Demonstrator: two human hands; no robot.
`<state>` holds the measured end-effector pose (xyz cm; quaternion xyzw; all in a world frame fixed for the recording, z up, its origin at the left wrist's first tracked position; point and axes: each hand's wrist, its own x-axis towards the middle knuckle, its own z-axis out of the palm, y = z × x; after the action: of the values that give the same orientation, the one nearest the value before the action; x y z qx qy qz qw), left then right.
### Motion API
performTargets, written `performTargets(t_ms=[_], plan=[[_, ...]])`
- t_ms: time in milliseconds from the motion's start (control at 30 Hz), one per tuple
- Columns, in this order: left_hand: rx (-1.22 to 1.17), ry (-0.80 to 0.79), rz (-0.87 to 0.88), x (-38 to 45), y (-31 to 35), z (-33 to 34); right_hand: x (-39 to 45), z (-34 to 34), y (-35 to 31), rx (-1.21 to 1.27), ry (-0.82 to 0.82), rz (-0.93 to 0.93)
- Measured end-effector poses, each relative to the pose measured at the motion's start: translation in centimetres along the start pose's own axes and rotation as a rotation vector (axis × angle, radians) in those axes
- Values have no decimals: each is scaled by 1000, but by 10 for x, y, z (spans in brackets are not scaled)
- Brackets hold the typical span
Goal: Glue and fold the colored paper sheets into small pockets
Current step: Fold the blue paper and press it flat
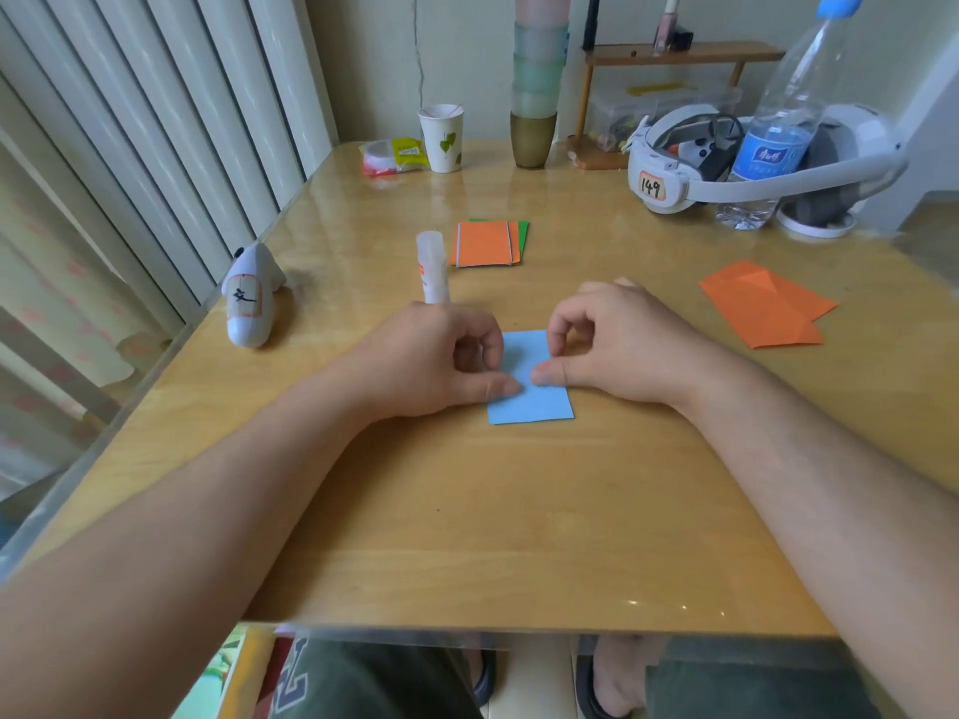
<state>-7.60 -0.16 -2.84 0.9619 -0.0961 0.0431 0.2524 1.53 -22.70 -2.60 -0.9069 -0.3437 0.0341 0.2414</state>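
Note:
A small folded blue paper lies flat on the wooden table, straight in front of me. My left hand holds its left edge, the thumb lying on the sheet and the fingers curled. My right hand pinches the right edge with thumb and forefinger. A glue stick stands upright just behind my left hand. Behind it lies a stack of folded orange and green paper. An orange folded sheet lies at the right.
A white shark-shaped toy stands at the left edge. At the back are a paper cup, a tape roll, stacked cups, a white headset, a water bottle and a small wooden shelf.

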Motion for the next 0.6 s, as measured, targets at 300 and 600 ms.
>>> performTargets(t_ms=[300,600], plan=[[-60,-13,203,-11,10,3,-12,-9,9,219,-35,-46],[209,221,433,-8,22,6,-5,1,11,251,116,-51]])
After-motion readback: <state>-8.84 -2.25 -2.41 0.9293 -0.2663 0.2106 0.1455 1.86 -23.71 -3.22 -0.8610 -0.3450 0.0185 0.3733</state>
